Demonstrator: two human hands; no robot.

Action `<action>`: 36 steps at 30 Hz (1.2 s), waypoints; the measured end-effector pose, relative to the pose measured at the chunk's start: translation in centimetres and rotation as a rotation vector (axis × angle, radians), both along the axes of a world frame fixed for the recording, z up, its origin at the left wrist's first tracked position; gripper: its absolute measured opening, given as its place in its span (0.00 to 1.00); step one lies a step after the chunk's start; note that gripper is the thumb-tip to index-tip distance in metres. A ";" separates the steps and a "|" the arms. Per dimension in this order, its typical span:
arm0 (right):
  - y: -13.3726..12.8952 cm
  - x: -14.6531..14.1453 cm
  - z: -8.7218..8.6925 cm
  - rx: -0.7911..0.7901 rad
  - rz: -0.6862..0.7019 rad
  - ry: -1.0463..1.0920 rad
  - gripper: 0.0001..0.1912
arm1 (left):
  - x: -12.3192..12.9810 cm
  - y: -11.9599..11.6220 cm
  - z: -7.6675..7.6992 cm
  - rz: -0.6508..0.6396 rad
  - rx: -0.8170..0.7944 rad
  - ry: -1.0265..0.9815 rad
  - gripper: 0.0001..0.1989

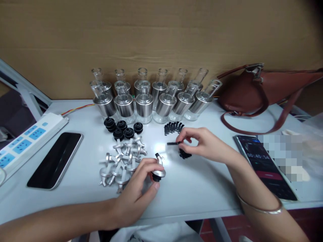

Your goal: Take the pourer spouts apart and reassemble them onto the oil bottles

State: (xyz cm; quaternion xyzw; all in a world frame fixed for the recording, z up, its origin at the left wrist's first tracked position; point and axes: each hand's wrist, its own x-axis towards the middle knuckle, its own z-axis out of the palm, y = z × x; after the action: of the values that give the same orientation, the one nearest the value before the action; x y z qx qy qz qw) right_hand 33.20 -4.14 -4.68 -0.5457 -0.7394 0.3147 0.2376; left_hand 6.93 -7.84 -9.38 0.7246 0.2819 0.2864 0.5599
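While you work, the scene reads from left to right.
Far left: a power strip (27,136) and a dark phone (55,159) lie flat on the white worktop (196,188).
Left hand: your left hand (136,191) reaches in low from the left edge, its grip clamped on a silver pourer cap (158,171), which is held just above the worktop.
Beside it: a heap of silver spouts (122,161), with black rubber stoppers (123,129) behind.
Back row: glass bottles (151,99) with metal sleeves.
Right hand: your right hand (202,144), wrist bent inward, pinches a thin black tube (172,143) at its fingertips, near a row of black tubes (173,127).
Far right: a second phone (267,166) and a brown bag (262,89).
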 end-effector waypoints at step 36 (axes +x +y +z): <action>-1.8 -3.9 -0.4 -0.014 0.044 0.443 0.08 | 0.3 -0.5 -1.3 0.009 -0.227 -0.105 0.26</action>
State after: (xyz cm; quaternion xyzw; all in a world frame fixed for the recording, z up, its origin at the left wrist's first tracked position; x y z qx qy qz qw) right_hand 29.28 -5.92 -5.07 -0.4484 -0.6786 0.4373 0.3836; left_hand 7.20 -8.34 -10.71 0.6394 0.2859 0.2927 0.6510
